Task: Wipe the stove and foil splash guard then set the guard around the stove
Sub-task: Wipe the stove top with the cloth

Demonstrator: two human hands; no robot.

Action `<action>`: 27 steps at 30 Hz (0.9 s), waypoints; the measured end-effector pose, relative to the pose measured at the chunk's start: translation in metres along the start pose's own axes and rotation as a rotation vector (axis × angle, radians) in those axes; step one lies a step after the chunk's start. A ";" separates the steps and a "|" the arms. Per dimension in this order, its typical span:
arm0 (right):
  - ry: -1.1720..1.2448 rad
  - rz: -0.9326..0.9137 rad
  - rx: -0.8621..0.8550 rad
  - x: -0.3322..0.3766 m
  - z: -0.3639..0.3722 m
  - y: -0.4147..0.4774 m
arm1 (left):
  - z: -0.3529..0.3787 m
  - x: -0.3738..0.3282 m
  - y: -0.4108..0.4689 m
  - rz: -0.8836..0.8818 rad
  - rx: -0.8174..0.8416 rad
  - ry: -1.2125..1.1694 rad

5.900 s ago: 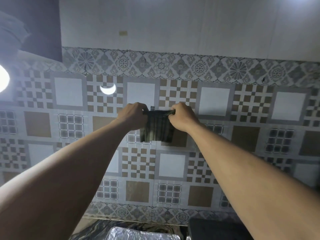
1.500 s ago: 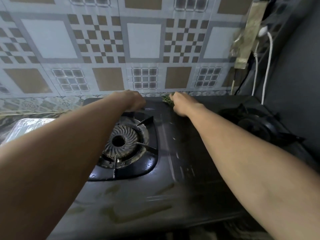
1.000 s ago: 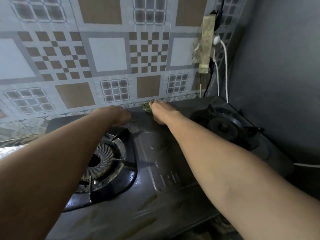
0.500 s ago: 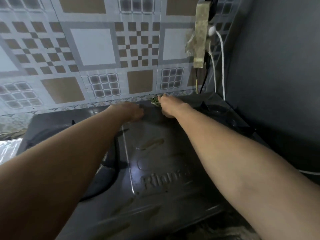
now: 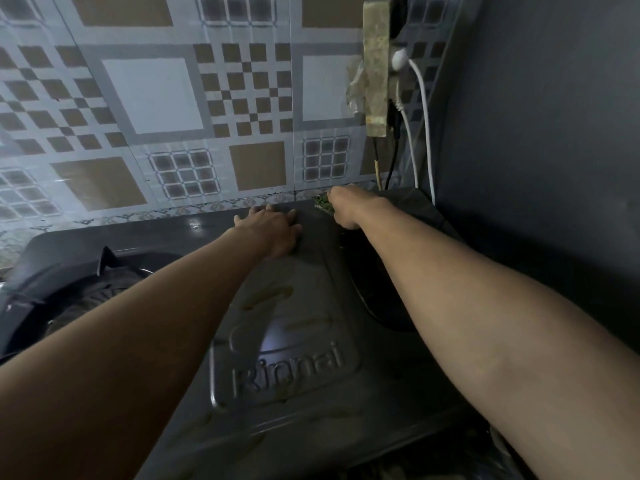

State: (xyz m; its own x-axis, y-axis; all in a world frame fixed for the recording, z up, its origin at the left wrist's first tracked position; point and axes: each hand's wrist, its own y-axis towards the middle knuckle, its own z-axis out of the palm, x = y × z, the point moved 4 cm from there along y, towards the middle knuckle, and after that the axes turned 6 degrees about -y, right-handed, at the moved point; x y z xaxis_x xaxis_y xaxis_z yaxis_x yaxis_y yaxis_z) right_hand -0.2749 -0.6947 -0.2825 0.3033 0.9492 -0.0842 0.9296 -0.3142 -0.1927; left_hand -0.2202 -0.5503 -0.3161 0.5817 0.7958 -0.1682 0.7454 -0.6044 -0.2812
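Stove (image 5: 287,348) — sitting against the tiled wall (image 5: 156,98); left hand (image 5: 273,230) is pressing flat, fingers released, likely bracing. Right hand (image 5: 349,207) is clenching the cloth (image 5: 321,203) at the back edge, apparently wiping. Foil guard — not in view.

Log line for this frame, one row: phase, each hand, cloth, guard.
phase: wiping stove rear edge | left hand: flat on stove top, open | right hand: pressing cloth at back edge | guard: not in view

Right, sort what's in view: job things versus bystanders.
Job: stove, green cloth under the right hand, left hand flat on the stove.
Bystanders: power strip, white cable, tiled wall.
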 end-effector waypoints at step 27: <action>0.121 0.054 -0.085 -0.050 -0.008 0.011 | -0.008 -0.039 0.022 0.091 -0.038 0.003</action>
State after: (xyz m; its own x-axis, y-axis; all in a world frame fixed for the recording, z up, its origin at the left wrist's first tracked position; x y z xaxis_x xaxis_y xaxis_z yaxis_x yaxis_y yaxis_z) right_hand -0.2782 -0.7452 -0.2730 0.3712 0.9282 0.0271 0.9243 -0.3665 -0.1069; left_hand -0.2240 -0.5944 -0.3085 0.6485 0.7376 -0.1884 0.7014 -0.6751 -0.2286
